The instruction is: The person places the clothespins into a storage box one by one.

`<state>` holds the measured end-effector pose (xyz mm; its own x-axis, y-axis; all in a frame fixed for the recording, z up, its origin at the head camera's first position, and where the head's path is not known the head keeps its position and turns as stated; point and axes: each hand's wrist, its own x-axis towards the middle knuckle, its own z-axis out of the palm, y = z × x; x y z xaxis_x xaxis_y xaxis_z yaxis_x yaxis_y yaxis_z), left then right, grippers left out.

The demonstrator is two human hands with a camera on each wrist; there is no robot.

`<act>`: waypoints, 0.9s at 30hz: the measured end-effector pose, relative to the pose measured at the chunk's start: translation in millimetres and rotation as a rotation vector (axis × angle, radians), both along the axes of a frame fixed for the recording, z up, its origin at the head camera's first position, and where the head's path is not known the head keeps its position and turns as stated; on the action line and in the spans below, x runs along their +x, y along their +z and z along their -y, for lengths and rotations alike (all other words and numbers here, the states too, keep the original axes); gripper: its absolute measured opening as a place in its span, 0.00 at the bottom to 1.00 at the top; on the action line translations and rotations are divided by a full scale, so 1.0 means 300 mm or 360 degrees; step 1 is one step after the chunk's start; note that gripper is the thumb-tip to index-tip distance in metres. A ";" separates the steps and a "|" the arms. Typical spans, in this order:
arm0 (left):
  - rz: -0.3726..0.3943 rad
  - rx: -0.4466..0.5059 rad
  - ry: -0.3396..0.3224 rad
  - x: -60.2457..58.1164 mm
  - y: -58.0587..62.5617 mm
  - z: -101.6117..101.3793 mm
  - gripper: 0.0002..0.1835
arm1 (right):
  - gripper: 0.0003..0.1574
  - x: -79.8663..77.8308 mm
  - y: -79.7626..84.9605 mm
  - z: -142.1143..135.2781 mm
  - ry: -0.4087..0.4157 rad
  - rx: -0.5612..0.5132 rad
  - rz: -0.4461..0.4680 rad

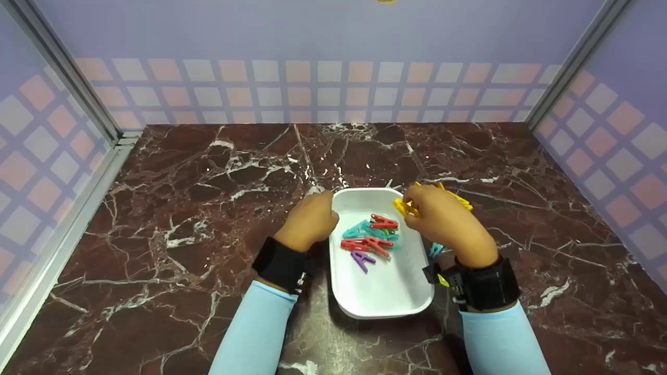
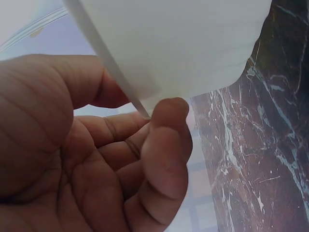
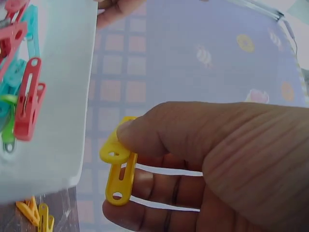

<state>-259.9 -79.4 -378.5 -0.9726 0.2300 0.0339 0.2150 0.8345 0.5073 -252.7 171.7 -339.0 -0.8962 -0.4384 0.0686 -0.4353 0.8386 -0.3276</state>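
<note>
A white plastic tray holds red, teal, green and purple clothespins. My left hand pinches the tray's left rim between thumb and fingers, as the left wrist view shows from close up. In my right hand is a yellow clothespin, held between the thumb and fingers over the tray's right rim. The purple clothespin lies nearest the tray's front, beside several red clothespins. Teal clothespins lie among the red ones.
More yellow clothespins lie on the dark marbled table behind my right hand. A teal clothespin sits just right of the tray. A tiled-pattern wall borders the back, with side panels left and right.
</note>
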 end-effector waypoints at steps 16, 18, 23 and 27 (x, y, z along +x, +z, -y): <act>0.0006 -0.0022 -0.0009 0.003 -0.001 0.003 0.16 | 0.16 0.018 -0.060 0.106 0.0256 0.0264 0.0054; 0.0007 -0.0022 -0.0014 0.004 0.000 0.003 0.16 | 0.15 0.020 -0.067 0.113 0.0266 0.0278 0.0052; 0.0009 -0.0030 -0.0023 0.003 0.000 0.003 0.16 | 0.14 0.020 -0.082 0.123 0.0273 0.0309 0.0059; 0.0033 -0.0026 -0.0023 0.003 0.001 0.002 0.17 | 0.10 0.017 -0.088 0.125 0.0275 0.0324 0.0064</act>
<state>-259.0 -79.9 -378.2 -0.9696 0.2445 0.0097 0.2167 0.8396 0.4980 -247.6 134.1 -365.5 -0.8072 -0.5859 -0.0710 -0.5675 0.8036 -0.1796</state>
